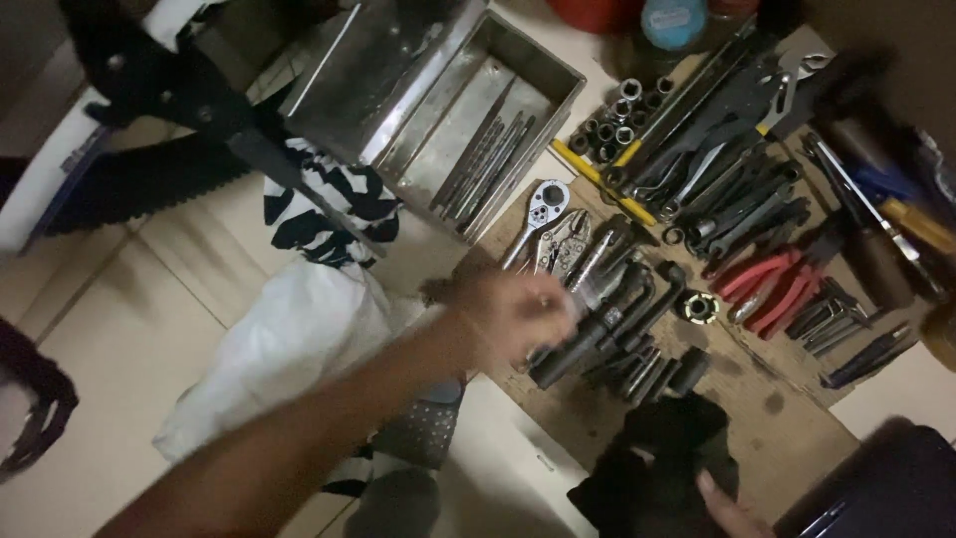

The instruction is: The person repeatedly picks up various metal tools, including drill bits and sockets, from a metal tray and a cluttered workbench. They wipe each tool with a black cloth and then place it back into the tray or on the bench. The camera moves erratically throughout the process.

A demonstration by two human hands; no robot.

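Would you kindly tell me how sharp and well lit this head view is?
Head view: dim overall; the left hand reaching over the dark sockets and wrenches is motion-blurred; the open grey metal toolbox shows a soft sheen; the red-handled pliers stay fairly sharp.

Dim, warm indoor light; motion blur smears the reaching arm, and corners sink perhaps into shadow.
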